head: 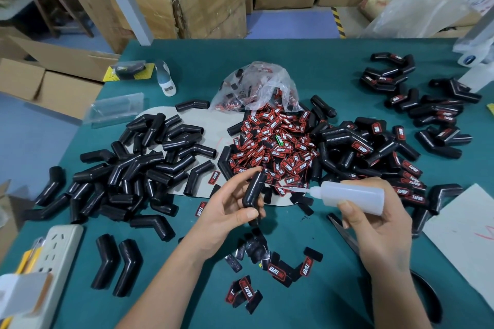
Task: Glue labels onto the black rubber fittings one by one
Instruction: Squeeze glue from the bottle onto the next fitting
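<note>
My left hand (pixel 227 205) grips a black bent rubber fitting (pixel 254 189) upright above the table's near middle. My right hand (pixel 374 222) holds a translucent white glue bottle (pixel 352 196) on its side, with the thin nozzle (pixel 294 189) pointing left and its tip touching or nearly touching the fitting. A heap of red-and-black "TAPER" labels (pixel 275 147) lies just behind my hands. Unlabelled fittings (pixel 144 160) are piled to the left. Labelled fittings (pixel 387 157) lie to the right and far right.
Loose labels (pixel 272 267) are scattered near my forearms. Scissors (pixel 344 232) lie under my right hand. A power strip (pixel 56 251) sits at the near left, a clear plastic bag (pixel 256 85) behind the label heap. Cardboard boxes (pixel 208 0) stand beyond the green table (pixel 320 61).
</note>
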A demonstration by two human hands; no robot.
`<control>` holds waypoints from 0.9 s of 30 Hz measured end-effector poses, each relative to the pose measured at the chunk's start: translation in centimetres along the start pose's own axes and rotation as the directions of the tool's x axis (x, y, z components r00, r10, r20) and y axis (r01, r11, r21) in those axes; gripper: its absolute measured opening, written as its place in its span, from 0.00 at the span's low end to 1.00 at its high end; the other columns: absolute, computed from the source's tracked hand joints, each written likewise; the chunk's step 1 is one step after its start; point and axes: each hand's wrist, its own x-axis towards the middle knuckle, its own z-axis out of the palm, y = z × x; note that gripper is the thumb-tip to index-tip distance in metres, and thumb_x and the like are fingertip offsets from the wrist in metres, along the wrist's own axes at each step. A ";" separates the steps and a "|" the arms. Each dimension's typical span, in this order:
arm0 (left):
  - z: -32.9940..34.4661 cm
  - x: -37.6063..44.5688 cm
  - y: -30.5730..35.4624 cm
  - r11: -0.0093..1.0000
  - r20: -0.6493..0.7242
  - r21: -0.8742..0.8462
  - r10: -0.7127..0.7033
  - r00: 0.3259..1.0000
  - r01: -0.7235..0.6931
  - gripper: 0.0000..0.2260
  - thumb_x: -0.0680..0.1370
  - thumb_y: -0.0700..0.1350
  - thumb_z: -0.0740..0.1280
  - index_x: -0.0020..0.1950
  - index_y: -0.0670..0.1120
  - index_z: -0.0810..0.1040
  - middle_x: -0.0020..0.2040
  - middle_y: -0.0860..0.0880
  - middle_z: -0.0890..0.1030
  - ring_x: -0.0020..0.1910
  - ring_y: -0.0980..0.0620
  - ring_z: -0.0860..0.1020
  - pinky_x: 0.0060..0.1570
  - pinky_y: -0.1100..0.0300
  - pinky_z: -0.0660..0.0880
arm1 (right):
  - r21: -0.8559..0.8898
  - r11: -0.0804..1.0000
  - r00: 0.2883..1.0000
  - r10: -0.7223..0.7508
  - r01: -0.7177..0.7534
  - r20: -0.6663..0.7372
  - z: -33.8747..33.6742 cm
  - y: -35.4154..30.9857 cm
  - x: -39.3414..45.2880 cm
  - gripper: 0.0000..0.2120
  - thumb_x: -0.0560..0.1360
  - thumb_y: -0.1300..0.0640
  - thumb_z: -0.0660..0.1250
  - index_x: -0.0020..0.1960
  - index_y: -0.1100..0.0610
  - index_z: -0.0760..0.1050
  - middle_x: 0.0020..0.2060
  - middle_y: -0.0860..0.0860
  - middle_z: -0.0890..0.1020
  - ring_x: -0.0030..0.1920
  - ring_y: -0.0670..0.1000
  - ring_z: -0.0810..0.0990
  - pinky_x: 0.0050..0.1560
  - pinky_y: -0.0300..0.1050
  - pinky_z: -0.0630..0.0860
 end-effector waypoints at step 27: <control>0.2 -0.1 0.3 1.000 0.005 -0.010 -0.012 1.000 0.012 0.34 0.75 0.52 0.80 0.79 0.54 0.71 0.53 0.47 0.82 0.50 0.45 0.83 0.55 0.54 0.79 | -0.007 1.000 1.000 -0.013 0.013 -0.005 0.0 -0.3 -0.1 0.08 0.74 0.47 0.71 0.52 0.39 0.81 0.47 0.46 0.81 0.37 0.46 0.79 0.35 0.37 0.76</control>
